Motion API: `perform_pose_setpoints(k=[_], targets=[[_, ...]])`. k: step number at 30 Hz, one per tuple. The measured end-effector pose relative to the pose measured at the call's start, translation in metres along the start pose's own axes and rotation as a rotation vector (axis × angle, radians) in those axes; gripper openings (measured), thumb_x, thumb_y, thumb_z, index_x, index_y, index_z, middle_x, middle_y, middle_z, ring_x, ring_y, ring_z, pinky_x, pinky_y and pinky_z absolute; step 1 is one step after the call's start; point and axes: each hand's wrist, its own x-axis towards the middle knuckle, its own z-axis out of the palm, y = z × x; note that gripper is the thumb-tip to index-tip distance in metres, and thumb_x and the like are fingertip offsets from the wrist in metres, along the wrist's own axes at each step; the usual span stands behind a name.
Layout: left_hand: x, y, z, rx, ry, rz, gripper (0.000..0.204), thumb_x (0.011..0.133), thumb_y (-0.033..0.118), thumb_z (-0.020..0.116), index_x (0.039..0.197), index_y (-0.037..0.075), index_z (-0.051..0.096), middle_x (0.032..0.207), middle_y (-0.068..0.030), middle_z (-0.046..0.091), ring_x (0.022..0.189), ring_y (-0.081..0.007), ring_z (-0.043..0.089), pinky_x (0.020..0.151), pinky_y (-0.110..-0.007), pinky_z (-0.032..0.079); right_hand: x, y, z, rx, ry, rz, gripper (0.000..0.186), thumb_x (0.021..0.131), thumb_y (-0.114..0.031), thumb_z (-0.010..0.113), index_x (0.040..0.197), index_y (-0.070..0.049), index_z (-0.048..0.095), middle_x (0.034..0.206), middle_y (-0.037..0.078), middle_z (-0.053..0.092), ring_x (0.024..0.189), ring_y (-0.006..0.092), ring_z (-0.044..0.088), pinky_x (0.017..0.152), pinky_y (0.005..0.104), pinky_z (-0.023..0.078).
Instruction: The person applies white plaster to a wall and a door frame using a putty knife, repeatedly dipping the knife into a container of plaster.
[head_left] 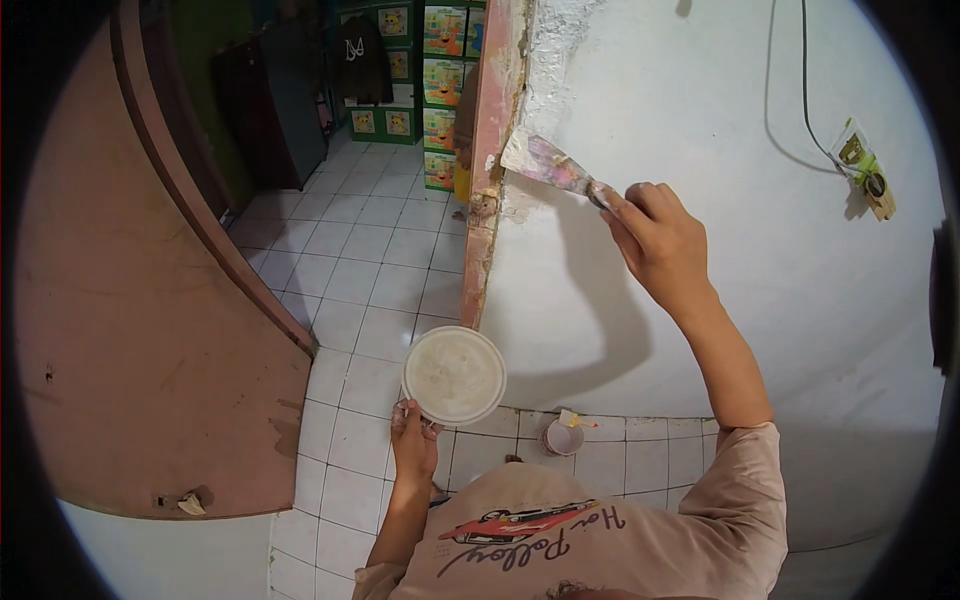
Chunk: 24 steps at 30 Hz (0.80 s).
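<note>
My right hand is closed round the handle of a putty knife. Its wide blade, smeared with white, lies against the rough corner of the white wall, beside the worn pink door frame. Low in the middle, my left hand grips a round pale lid by its near edge. The lid's face is turned up and looks coated with a thin whitish layer. Patches of white filler run up the wall edge above the blade.
On the tiled floor by the wall's foot stands a small tub with something yellow at its rim. A brown door fills the left. Green drawers stand beyond the doorway. A corded green fitting hangs on the wall at right.
</note>
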Motion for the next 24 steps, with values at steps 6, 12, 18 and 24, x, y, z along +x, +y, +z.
perform_pose_setpoints(k=[6, 12, 18, 24], targets=[[-0.004, -0.002, -0.003, -0.007, 0.001, 0.021, 0.010, 0.105, 0.022, 0.057, 0.107, 0.013, 0.053, 0.090, 0.0001, 0.065, 0.063, -0.0072, 0.057, 0.071, -0.034, 0.059, -0.009, -0.002, 0.008, -0.097, -0.099, -0.058, 0.037, 0.080, -0.005, 0.073, 0.116, -0.014, 0.070, 0.084, 0.000, 0.053, 0.074, 0.0172, 0.053, 0.051, 0.0305, 0.049], [-0.005, -0.004, -0.016, -0.020, 0.008, 0.016, 0.006, 0.105, 0.018, 0.053, 0.107, 0.012, 0.052, 0.104, -0.0053, 0.066, 0.090, -0.0173, 0.066, 0.085, -0.043, 0.060, -0.004, 0.000, 0.008, -0.065, -0.108, -0.077, 0.035, 0.080, -0.005, 0.073, 0.114, -0.013, 0.070, 0.085, -0.001, 0.054, 0.074, 0.0166, 0.053, 0.050, 0.0304, 0.048], [-0.007, -0.002, -0.017, -0.040, -0.012, 0.019, 0.002, 0.105, 0.015, 0.052, 0.107, 0.013, 0.052, 0.110, -0.0070, 0.066, 0.101, -0.0219, 0.067, 0.090, -0.044, 0.059, -0.019, 0.010, 0.004, -0.027, -0.132, -0.086, 0.033, 0.081, -0.006, 0.075, 0.112, -0.013, 0.070, 0.086, -0.001, 0.055, 0.074, 0.0166, 0.053, 0.051, 0.0307, 0.048], [-0.005, -0.002, -0.014, -0.032, -0.031, 0.015, 0.003, 0.105, 0.014, 0.053, 0.107, 0.013, 0.054, 0.107, -0.0062, 0.066, 0.101, -0.0218, 0.068, 0.089, -0.045, 0.059, -0.017, 0.019, 0.012, 0.010, -0.049, -0.093, 0.036, 0.082, -0.007, 0.075, 0.117, -0.013, 0.069, 0.088, -0.001, 0.056, 0.074, 0.0168, 0.054, 0.052, 0.0312, 0.048]])
